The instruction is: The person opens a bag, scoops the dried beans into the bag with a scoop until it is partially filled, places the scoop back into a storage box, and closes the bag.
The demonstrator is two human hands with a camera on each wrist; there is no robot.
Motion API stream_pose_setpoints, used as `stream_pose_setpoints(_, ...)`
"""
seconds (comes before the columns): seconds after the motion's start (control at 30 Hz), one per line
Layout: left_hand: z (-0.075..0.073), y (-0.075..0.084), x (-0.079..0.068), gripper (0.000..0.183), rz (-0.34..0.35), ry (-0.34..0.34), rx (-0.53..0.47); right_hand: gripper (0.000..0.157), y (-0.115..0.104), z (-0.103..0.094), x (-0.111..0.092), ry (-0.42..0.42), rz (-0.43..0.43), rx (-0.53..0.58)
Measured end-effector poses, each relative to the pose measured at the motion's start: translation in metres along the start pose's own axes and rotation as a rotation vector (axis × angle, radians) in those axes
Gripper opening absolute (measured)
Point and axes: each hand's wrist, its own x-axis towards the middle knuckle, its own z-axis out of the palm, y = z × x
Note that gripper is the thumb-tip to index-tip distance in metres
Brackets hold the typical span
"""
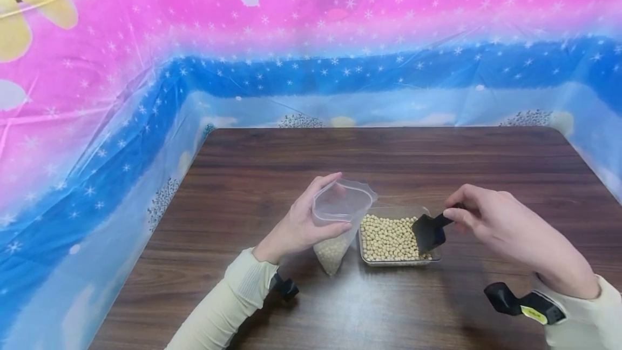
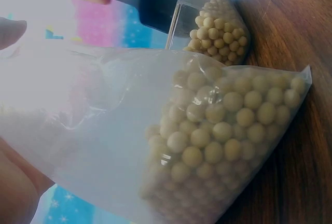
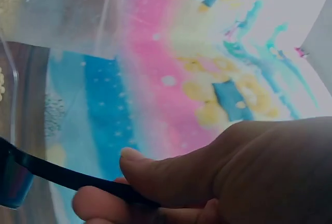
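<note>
My left hand (image 1: 306, 217) holds a clear plastic bag (image 1: 342, 204) by its upper part, thumb on the near side and fingers on the far side, so its mouth stands wide. Round pale beans (image 2: 223, 125) fill the bag's lower corner. To its right a clear rectangular container (image 1: 398, 263) holds many of the same beans (image 1: 389, 234). My right hand (image 1: 505, 226) pinches the handle of a black scoop (image 1: 430, 234) between thumb and fingers. The scoop is tilted down over the container's right side; its inside is hidden in the head view.
All of this is on a dark wood-grain table (image 1: 291, 155). A pink and blue patterned cloth (image 1: 311, 64) hangs behind the table and along its left and right sides. Black devices (image 1: 525, 304) are strapped at both wrists over light sleeves.
</note>
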Motion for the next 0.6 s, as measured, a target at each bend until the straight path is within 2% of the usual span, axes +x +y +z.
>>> stream_pose_setpoints(0.23, 0.0, 0.001, 0.0, 0.084, -0.001, -0.006, -0.015, 0.016, 0.023, 0.003, 0.015, -0.168, 0.046, 0.187)
stream_pose_setpoints(0.43, 0.001, 0.001, 0.001, 0.083, 0.014, -0.005, -0.01, 0.019, 0.049, 0.007, 0.026, -0.259, 0.022, 0.351)
stream_pose_setpoints(0.6, 0.002, 0.001, 0.0, 0.083, 0.005, 0.001, 0.002, 0.022, 0.064, 0.02, 0.036, -0.323, 0.083, 0.5)
